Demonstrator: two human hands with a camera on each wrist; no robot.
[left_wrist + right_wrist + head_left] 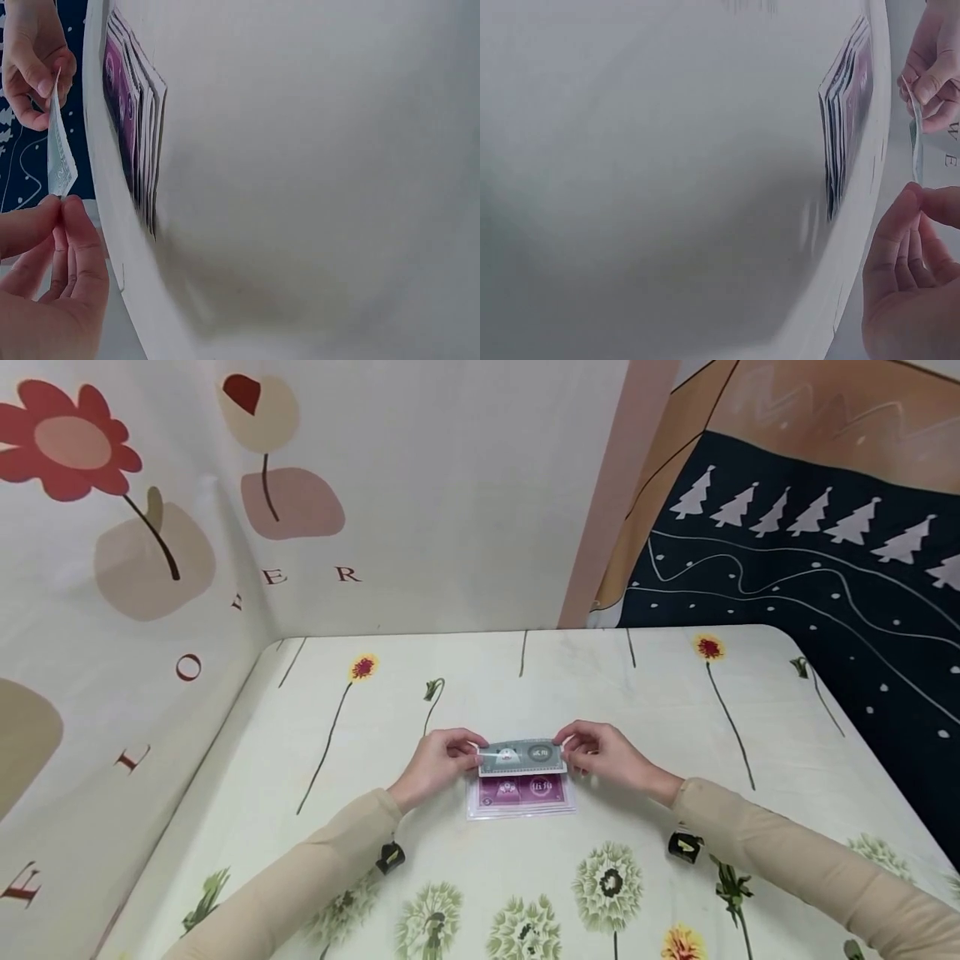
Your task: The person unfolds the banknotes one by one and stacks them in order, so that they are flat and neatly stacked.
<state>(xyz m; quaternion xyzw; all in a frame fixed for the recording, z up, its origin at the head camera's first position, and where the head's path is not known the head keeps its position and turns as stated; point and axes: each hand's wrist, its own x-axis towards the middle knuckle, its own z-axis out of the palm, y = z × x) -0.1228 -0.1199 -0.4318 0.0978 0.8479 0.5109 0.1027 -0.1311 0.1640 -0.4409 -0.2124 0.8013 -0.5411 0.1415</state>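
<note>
In the head view a grey-green banknote (pixel 522 758) is stretched level between my two hands. Thumb and fingertips of my left hand (pixel 442 760) pinch its left end. The right end is pinched by my right hand (pixel 611 756). Beneath and just nearer lies a stack of banknotes with a purple one (pixel 525 791) on top, partly covered by the held note. From the left wrist view, the green banknote (pixel 61 154) hangs above the table, apart from the stack (pixel 142 112). The right wrist view shows the held banknote (pixel 916 150) edge-on, with the stack (pixel 844 112) below.
A flower-printed cloth (pixel 360 877) covers the table. Behind and to the left hangs a pale curtain (pixel 450 527) with printed flowers and letters. A dark cloth with white trees (pixel 825 568) hangs at the right. Black straps with wrist cameras (pixel 685 845) sit by both sleeves.
</note>
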